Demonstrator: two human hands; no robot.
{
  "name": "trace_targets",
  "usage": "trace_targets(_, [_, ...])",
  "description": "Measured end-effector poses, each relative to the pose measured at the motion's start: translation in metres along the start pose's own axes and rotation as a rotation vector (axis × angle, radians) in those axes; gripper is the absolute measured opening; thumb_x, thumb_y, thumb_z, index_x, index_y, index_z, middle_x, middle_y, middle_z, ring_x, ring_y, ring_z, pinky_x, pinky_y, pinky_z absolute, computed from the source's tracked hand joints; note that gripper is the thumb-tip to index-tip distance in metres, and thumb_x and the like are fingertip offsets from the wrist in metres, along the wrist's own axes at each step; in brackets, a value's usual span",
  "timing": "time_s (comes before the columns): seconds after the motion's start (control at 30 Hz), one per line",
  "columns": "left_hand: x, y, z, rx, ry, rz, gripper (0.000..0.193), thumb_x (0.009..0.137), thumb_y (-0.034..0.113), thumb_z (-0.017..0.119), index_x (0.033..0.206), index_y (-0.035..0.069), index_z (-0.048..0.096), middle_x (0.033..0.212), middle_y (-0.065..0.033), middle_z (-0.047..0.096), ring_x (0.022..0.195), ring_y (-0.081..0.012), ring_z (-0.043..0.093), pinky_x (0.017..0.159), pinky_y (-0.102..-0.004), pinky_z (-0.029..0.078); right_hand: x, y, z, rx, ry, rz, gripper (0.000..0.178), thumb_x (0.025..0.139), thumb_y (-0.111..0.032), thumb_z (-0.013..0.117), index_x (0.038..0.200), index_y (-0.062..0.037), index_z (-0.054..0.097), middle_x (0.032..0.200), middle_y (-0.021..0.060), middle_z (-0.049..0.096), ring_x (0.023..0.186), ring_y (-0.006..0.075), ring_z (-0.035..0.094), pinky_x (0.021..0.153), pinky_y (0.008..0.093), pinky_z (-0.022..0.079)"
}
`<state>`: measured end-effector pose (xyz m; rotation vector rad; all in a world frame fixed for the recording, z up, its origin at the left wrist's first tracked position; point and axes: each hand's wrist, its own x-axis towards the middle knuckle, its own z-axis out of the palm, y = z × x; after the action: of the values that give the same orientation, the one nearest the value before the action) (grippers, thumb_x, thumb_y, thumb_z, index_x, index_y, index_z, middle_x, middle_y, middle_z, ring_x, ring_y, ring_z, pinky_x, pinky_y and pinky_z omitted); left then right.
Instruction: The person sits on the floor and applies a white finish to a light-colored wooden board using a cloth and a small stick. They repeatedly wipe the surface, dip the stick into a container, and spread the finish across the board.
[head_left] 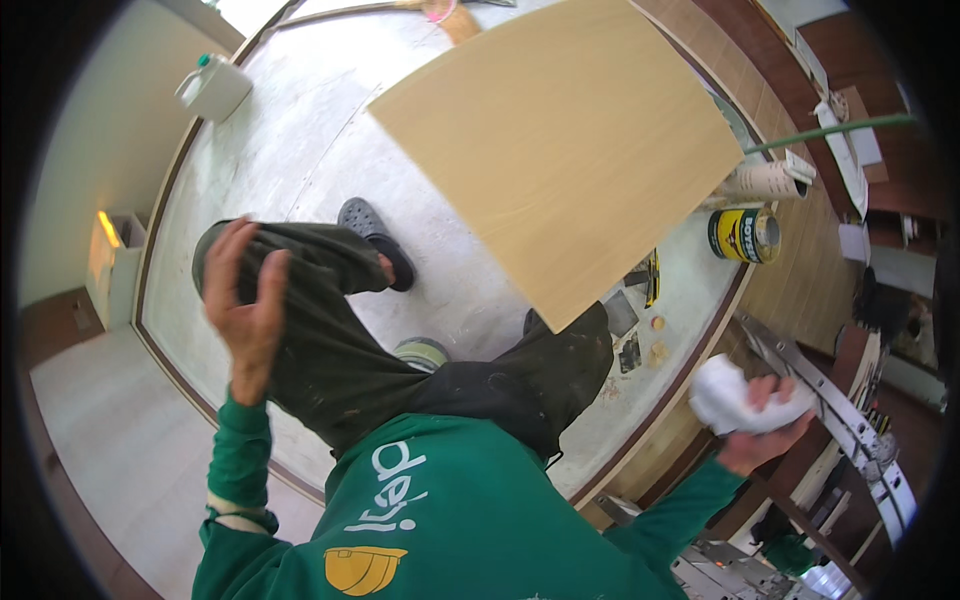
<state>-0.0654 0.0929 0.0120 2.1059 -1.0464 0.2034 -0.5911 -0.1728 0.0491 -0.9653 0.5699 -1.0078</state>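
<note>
Worker kneels on pale floor [300, 130], right hand [765, 425] fingers closed round white rag [730, 400], low at right over floor edge. Left hand [245, 300] raised, fingers spread, empty. Judgement: keep rag bunched, grip firm. Rag's long axis runs left-right. Panel [560, 140] leans nearby; can [745, 235] beside it.

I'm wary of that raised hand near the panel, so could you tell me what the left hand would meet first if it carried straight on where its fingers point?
The left hand points up and slightly right, over the knee. Beyond lies bare floor, so the way looks free; depth is unclear. The panel sits well to the right.
</note>
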Motion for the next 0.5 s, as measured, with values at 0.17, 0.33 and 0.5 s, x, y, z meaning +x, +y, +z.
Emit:
trace_targets(0.17, [-0.047,0.063,0.023,-0.661,-0.416,-0.021,0.027,0.085,0.005,0.071,0.111,-0.002,0.068,0.109,-0.0157,0.07,0.097,-0.0291,0.069,0.087,-0.0353,0.053,-0.04,0.104,0.16,-0.136,-0.134,0.167,0.039,0.091,-0.043,0.067,0.101,-0.006,0.061,0.085,0.0087,0.062,0.07,0.0206,0.06,0.056,0.0365,0.051])
trace_targets(0.33, [-0.095,0.079,0.029,-1.078,-0.501,-0.114,0.036,0.098,0.018,0.061,0.125,-0.005,0.063,0.129,-0.016,0.063,0.111,-0.0239,0.064,0.093,-0.0328,0.05,-0.032,0.187,0.238,-0.327,-0.262,0.289,0.043,0.09,-0.033,0.069,0.117,0.0,0.062,0.101,0.0088,0.065,0.092,0.0146,0.062,0.081,0.0272,0.049])
trace_targets(0.5, [-0.107,0.056,0.043,-1.262,-0.406,-0.377,0.037,0.105,0.018,0.052,0.134,-0.003,0.059,0.13,-0.0082,0.062,0.1,-0.0114,0.059,0.085,-0.0256,0.048,-0.017,0.237,0.27,-0.179,-0.21,0.4,0.05,0.097,-0.028,0.062,0.136,-0.001,0.048,0.104,0.0077,0.064,0.093,0.0131,0.061,0.082,0.0277,0.05])
